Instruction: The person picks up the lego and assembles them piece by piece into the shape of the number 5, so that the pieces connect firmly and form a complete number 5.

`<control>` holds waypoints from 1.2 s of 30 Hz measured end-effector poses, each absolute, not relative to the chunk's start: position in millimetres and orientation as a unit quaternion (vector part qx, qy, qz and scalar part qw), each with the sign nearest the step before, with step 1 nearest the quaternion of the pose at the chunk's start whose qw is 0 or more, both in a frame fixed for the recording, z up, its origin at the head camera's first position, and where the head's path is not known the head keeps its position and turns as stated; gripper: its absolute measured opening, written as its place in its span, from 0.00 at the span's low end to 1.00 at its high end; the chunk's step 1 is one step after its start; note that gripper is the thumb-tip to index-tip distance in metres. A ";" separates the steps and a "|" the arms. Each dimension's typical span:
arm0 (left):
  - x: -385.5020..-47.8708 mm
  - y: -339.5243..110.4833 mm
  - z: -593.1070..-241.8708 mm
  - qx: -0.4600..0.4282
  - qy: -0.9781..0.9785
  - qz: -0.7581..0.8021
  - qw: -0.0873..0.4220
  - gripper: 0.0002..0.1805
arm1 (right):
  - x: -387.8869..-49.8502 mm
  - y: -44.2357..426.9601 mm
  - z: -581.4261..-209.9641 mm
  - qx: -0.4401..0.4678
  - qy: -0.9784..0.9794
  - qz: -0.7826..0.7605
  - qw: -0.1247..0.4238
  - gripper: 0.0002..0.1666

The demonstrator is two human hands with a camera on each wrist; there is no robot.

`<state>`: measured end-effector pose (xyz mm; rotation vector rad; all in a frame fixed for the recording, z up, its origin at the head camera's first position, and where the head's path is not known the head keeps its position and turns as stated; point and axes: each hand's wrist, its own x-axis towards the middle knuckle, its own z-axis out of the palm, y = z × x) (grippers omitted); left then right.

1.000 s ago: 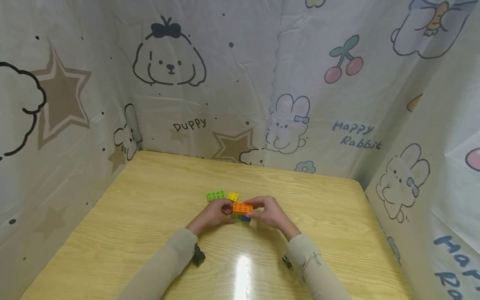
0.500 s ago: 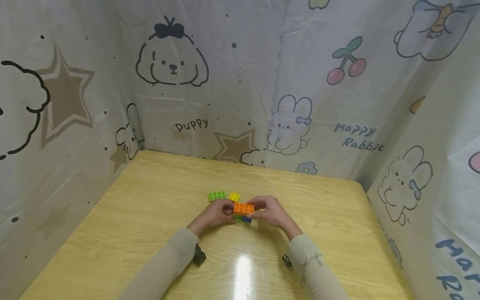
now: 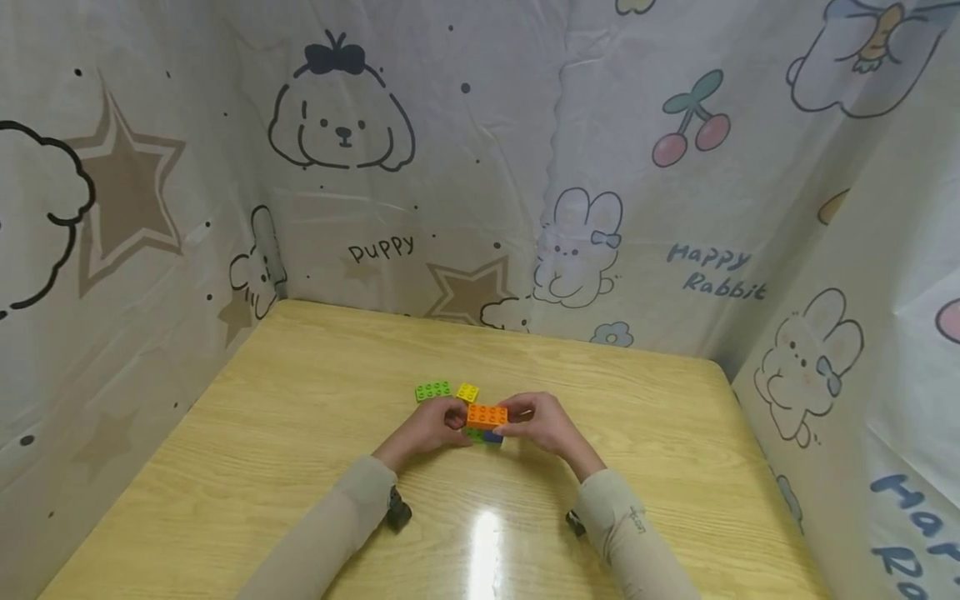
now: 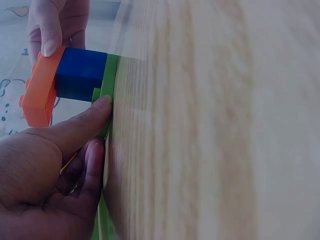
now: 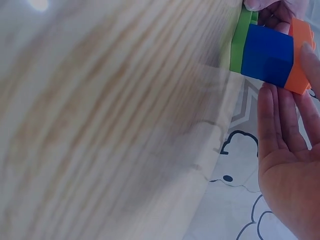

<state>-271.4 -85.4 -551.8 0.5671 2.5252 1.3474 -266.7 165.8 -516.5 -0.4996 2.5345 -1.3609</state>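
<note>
A small stack of toy building bricks stands on the table. At its bottom is a flat green brick [image 4: 111,70], in the middle a tall blue brick [image 4: 82,74], on top an orange brick [image 3: 487,416] that juts out past the blue one toward the left. My left hand [image 3: 429,429] pinches the free end of the flat green brick between thumb and fingers, low against the tabletop. With thumb and fingers, my right hand [image 3: 546,423] grips the orange brick at its right end. Orange and blue look joined, with no gap visible between them.
Just behind the hands lie a light green brick [image 3: 432,391] and a small yellow brick [image 3: 467,392] on the wooden table [image 3: 337,358]. A printed cloth [image 3: 480,167] hangs round the back and sides of the table.
Both hands and the brick stack stay practically where they were; only the head view shifts slightly.
</note>
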 end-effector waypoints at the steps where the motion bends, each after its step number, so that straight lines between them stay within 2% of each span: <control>1: -271.4 -85.5 -551.8 0.195 0.860 0.458 0.111 0.15 | -266.4 165.7 -516.5 -0.168 0.863 -0.464 0.112 0.20; 19: -274.2 -85.3 -554.8 0.190 0.860 0.461 0.111 0.17 | -266.8 166.3 -517.1 -0.169 0.864 -0.462 0.107 0.19; 31: -273.1 -95.7 -550.2 0.191 0.838 0.492 0.135 0.19 | -266.6 165.9 -516.9 -0.170 0.862 -0.464 0.113 0.20; 36: -277.6 -103.2 -542.7 0.173 0.826 0.523 0.115 0.17 | -265.4 165.0 -515.0 -0.167 0.861 -0.466 0.117 0.20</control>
